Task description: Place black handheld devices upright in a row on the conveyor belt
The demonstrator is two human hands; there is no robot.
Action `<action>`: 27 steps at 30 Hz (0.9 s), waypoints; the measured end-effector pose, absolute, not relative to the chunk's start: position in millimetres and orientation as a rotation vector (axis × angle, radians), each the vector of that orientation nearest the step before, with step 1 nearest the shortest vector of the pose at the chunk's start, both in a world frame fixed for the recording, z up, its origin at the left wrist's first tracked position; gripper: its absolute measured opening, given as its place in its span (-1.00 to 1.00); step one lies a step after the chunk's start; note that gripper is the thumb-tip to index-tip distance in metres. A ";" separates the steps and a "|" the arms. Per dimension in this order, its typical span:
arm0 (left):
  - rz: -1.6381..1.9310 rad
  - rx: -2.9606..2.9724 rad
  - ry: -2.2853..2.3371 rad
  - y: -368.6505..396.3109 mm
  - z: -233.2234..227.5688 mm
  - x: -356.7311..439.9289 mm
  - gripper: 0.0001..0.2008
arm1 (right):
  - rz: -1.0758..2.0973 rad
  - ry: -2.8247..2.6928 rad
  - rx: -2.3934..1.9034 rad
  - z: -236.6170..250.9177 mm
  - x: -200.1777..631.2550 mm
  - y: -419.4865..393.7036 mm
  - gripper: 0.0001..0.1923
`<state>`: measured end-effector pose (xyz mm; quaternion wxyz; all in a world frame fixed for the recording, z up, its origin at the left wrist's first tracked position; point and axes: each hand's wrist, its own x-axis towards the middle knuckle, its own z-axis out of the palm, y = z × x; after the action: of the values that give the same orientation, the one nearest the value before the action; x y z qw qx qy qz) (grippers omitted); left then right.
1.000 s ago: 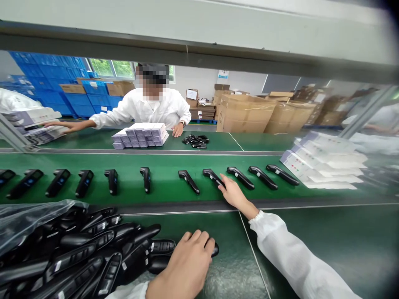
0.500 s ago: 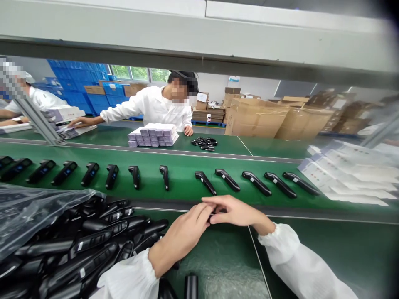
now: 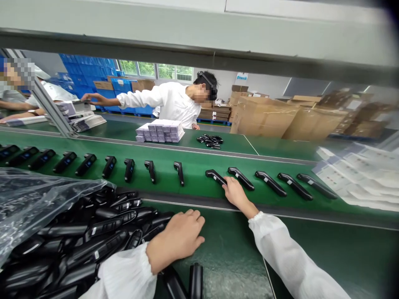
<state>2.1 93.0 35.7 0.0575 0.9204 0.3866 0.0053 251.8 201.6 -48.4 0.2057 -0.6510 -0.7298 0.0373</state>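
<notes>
Both hands bare: no gloves, rings or watch seen on the left hand (image 3: 179, 238) at lower centre or the right hand (image 3: 234, 193) just above and right of it. Each arm wore a loose white sleeve, smock-type fabric, slightly creased. Cuffs were elasticated, gathered into small ruffles at the wrist. No markings or labels showed on either sleeve.

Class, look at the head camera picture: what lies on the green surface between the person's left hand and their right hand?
In the head view, nothing: only bare green bench and the belt's dark edge strip separate left hand from right hand.
</notes>
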 end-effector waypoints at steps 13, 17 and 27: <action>-0.478 2.598 1.162 104.1 65.7 -37.7 -0.59 | 0.353 -2.589 -1.471 10.2 174.7 38.4 -0.51; -0.455 2.595 1.087 106.7 60.8 -33.6 -0.73 | 0.492 -2.722 -1.568 2.5 150.1 -7.3 -0.65; 0.261 2.459 1.203 130.9 57.3 -48.7 -0.76 | 0.974 -1.851 -1.258 3.8 191.4 107.5 -0.80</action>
<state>-48.7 130.9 57.3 0.1944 0.8772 0.4291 0.0930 191.4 107.5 3.8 0.3434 -0.4839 -0.7123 0.3749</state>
